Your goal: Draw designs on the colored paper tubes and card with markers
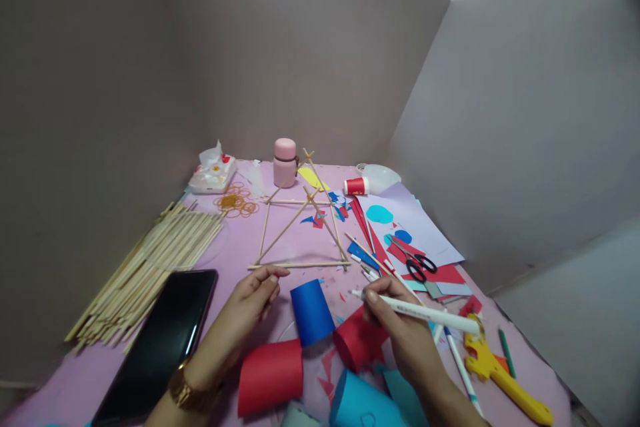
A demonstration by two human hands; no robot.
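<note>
My right hand (395, 320) is closed around a white marker pen (430, 312), its tip pointing left above the pink tabletop. My left hand (255, 297) rests beside a blue paper cup (311, 311) that stands upside down; its fingers are loosely curled with nothing visible in them. A red paper cup (270, 377) lies on its side below my left wrist, and another red cup (357, 341) lies under my right hand. A light blue cup (363, 403) lies at the bottom edge. Behind the cups stands a frame of wooden sticks (300, 230).
A black phone (163, 340) and a bundle of wooden sticks (145, 270) lie at the left. Rubber bands (235, 202), a pink bottle (285, 163), scissors (419, 265), coloured paper scraps, pens and a yellow glue gun (500, 373) lie around. Grey partitions enclose the table.
</note>
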